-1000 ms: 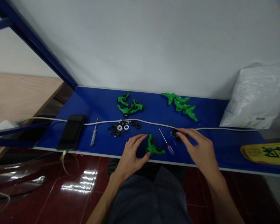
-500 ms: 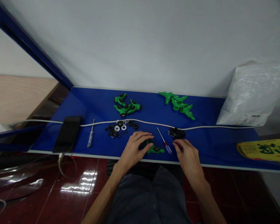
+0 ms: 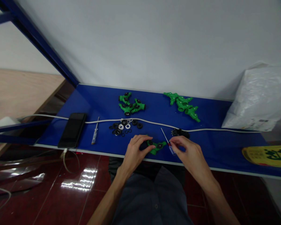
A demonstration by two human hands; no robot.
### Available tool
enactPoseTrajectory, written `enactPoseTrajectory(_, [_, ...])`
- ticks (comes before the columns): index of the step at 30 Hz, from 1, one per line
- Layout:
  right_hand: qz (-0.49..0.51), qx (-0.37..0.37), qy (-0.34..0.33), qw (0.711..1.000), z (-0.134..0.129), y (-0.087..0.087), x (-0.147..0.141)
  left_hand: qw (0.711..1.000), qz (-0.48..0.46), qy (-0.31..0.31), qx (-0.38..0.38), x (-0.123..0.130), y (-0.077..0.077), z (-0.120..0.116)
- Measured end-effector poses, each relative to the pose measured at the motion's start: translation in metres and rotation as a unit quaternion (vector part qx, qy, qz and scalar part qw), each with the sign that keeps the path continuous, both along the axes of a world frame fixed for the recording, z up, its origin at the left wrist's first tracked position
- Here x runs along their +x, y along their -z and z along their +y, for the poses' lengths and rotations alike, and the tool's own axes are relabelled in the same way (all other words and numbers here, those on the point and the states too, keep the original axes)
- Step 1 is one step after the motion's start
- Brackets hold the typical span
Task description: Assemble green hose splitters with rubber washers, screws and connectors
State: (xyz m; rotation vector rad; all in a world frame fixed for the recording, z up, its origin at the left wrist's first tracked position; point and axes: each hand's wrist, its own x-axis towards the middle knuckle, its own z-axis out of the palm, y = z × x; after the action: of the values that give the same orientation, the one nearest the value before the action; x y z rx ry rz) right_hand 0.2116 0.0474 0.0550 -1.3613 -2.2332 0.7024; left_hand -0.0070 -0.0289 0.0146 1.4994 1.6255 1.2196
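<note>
Near the front edge of the blue tabletop, my left hand (image 3: 137, 150) curls its thumb and fingers around one end of a green Y-shaped hose connector (image 3: 159, 146) with black knobs. My right hand (image 3: 186, 150) pinches thumb and forefinger together just right of that connector; whatever is in the pinch is too small to make out. Directly beside those fingertips lies a screwdriver (image 3: 164, 135) with a thin metal shaft and a clear, red and blue handle, partly hidden by the hand. Behind my right hand is a pile of small black parts (image 3: 181, 132), partly covered.
Black and white rings (image 3: 121, 127) lie left of centre. Behind stand finished-looking green connectors with black knobs (image 3: 126, 108) and plain green ones (image 3: 181, 104). A white cable (image 3: 152, 122) crosses the table. A phone (image 3: 72, 129), second screwdriver (image 3: 95, 134), plastic-wrapped package (image 3: 255, 97) and yellow packet (image 3: 267, 156) lie around.
My right hand has moved from beside the black parts leftward to the screwdriver and connector. The connector has turned slightly in my left hand. The whole view has shifted a little.
</note>
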Motion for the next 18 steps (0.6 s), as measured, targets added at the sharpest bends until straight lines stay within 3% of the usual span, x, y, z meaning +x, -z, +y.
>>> enactPoseTrajectory(4, [0.07,-0.012,-0.1,0.992,-0.001,-0.012,-0.031,1.0,0.01,0.005,0.01,-0.001,0.006,0.0])
enactPoseTrajectory(9, [0.065,-0.001,-0.147,0.987,0.002,-0.005,-0.049,0.999,0.037,0.009,0.022,0.0,0.009,-0.001])
enactPoseTrajectory(18, [0.006,0.026,-0.106,0.994,0.031,0.002,-0.034,0.998,0.054,-0.004,0.033,0.0,0.009,-0.002])
